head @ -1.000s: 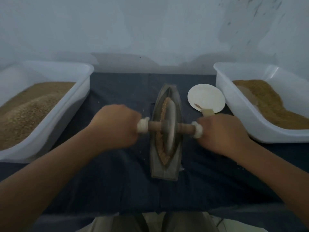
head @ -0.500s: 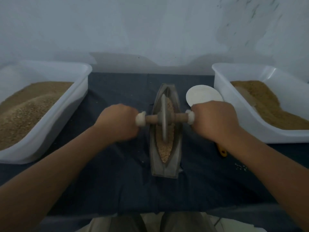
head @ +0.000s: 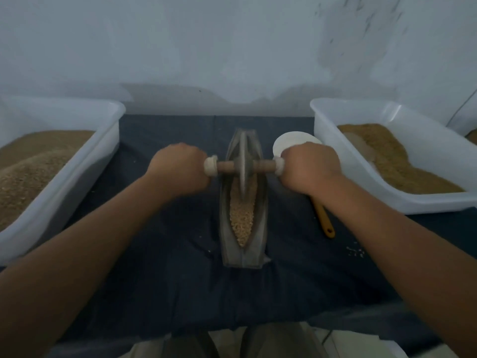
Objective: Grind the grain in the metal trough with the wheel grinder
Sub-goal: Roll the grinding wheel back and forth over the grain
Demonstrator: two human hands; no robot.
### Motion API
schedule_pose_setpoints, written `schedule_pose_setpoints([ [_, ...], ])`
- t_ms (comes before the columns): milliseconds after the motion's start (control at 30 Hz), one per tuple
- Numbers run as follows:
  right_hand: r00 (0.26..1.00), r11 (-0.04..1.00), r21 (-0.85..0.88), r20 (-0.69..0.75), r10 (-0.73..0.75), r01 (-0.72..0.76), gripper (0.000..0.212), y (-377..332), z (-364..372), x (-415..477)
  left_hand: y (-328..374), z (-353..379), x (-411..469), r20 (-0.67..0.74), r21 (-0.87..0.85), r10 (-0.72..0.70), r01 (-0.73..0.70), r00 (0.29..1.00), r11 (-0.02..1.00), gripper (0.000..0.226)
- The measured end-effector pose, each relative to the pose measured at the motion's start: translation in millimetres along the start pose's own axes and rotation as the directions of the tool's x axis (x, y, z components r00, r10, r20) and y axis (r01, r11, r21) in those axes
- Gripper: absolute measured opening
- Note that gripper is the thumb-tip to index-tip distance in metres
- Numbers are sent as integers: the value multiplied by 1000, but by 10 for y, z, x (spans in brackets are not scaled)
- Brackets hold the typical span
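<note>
Gripping the wooden axle (head: 225, 165) of the wheel grinder (head: 242, 182) at either end, the left hand (head: 178, 169) and right hand (head: 309, 167) sit level on each side of the metal trough (head: 261, 228). The fingers are apparently curled round the handle ends, though the knuckles hide the fingertips. The axle runs from fist to fist; the trough's long axis lies crosswise to it, pointing away from the body. Between the fists the wheel stands upright in the groove, toward its far end. Most visible grain (head: 241, 218) lies on the wrist side of it, so the coming stroke is probably a pull back toward the body.
</note>
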State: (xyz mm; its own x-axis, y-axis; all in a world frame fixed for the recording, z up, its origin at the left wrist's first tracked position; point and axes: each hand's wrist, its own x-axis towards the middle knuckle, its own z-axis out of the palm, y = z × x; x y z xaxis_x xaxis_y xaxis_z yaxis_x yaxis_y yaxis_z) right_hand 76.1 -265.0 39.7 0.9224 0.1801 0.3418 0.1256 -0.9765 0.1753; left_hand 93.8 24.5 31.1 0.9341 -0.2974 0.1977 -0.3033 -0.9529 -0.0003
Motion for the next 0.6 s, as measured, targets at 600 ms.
schedule_pose_setpoints([
  [600,1000,999,43,20,-9,9,41,7,84,-181,42,-140,-174,37,46,47,-48,998,998,32],
])
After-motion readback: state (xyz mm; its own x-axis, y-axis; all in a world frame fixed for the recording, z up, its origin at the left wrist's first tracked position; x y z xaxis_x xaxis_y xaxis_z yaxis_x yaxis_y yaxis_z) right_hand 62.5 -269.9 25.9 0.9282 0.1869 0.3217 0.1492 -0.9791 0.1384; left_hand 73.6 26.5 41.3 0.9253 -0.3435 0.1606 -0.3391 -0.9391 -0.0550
